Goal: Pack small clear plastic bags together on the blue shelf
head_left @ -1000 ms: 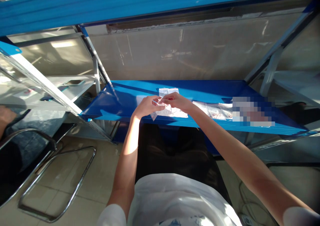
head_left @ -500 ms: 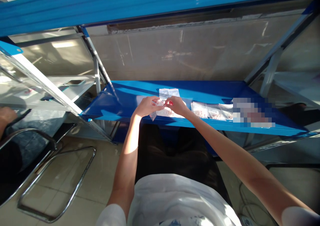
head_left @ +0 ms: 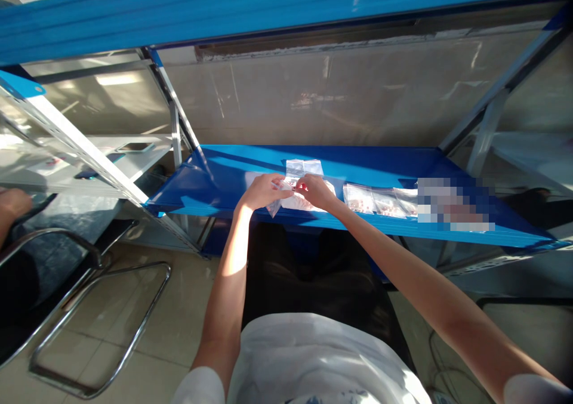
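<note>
Both my hands meet over the middle of the blue metal shelf (head_left: 215,177). My left hand (head_left: 264,192) and my right hand (head_left: 316,191) pinch a crumpled clear plastic bag (head_left: 286,204) between their fingertips. A small zip bag (head_left: 303,167) sticks up past my fingers toward the back of the shelf. To the right of my right hand lies a row of clear bags with reddish contents (head_left: 378,201). Whatever is inside the pinched bag is hidden by my fingers.
A pixelated patch (head_left: 452,204) covers the shelf's right part. Another person's hand (head_left: 13,204) shows at far left, above a chrome-framed chair (head_left: 98,308). A phone (head_left: 135,147) lies on a white shelf at left. A blue shelf beam (head_left: 268,16) runs overhead.
My right hand has shifted slightly right and lower, its fingers no longer lying over my left hand. The other person's hand has risen into view at far left.
</note>
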`<act>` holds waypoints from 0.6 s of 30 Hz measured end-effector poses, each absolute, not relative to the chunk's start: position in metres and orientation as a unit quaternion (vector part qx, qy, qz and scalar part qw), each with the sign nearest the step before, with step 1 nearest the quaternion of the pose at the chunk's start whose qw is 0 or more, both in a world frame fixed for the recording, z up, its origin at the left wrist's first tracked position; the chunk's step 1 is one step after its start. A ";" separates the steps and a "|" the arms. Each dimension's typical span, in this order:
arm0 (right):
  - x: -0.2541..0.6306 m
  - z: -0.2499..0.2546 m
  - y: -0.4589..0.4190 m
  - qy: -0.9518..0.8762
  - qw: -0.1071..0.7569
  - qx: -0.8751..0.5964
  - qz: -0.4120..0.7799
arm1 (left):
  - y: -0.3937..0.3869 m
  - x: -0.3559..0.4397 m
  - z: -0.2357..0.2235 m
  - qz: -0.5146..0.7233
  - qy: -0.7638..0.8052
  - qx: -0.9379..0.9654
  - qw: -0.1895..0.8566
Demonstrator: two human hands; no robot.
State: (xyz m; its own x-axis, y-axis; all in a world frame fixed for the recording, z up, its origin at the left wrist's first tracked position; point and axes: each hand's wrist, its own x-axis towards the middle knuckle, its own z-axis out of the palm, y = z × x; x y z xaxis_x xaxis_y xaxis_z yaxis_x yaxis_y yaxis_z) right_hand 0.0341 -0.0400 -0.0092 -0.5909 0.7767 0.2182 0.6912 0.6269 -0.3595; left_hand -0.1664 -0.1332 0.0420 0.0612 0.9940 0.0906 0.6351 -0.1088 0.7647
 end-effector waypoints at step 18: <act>0.041 0.046 -0.060 -0.873 0.216 -0.348 0.264 | -0.134 -0.158 0.044 0.318 0.578 0.682 0.317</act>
State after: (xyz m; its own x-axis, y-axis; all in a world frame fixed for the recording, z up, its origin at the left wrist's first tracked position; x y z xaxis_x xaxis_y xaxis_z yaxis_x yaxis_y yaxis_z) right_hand 0.0410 -0.0596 0.0459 -0.6643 0.7218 0.1942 0.4934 0.6185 -0.6115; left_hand -0.1581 -0.1340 0.0438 0.1304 0.9892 0.0676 0.5855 -0.1319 0.7998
